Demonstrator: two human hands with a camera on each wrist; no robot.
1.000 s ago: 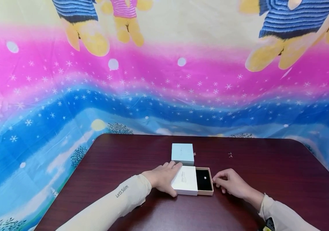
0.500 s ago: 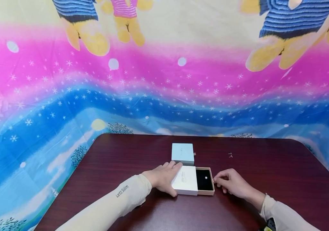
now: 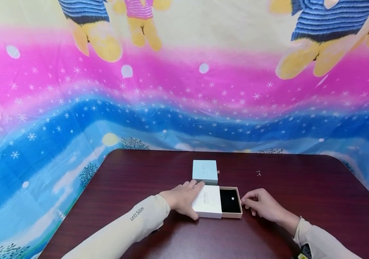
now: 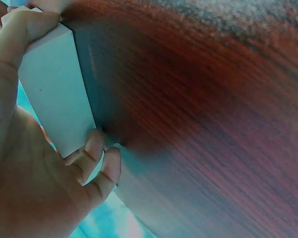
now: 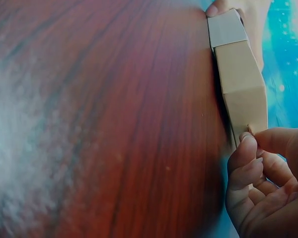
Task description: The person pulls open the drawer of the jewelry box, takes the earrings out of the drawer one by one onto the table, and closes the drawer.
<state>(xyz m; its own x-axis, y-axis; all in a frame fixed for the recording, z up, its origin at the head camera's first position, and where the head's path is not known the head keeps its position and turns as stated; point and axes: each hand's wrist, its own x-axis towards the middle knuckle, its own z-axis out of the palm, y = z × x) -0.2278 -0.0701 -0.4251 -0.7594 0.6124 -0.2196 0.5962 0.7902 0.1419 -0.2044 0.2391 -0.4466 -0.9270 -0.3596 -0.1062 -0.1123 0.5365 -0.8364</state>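
Observation:
A white box sleeve [image 3: 208, 205] lies on the table, gripped at its left end by my left hand [image 3: 184, 199], thumb on the near side and fingers on the far side. Out of its right end sticks a tan-edged drawer [image 3: 232, 216] with a black lining and a small white bead [image 3: 232, 198]. At the drawer's right end, my right hand [image 3: 263, 205] pinches something small between thumb and forefinger. In the right wrist view the fingertips of my right hand [image 5: 268, 183] meet the drawer's end wall [image 5: 246, 106].
Just behind the white sleeve stands a pale blue box [image 3: 205, 171] with a small tab on its right side. Small thin pieces [image 3: 258, 173] lie on the dark red table [image 3: 301, 187] to the right. A patterned cloth [image 3: 184, 90] hangs behind the table.
The drawer has slid slightly farther right out of the sleeve, my right hand moving along with it. My left hand and the sleeve have stayed in place.

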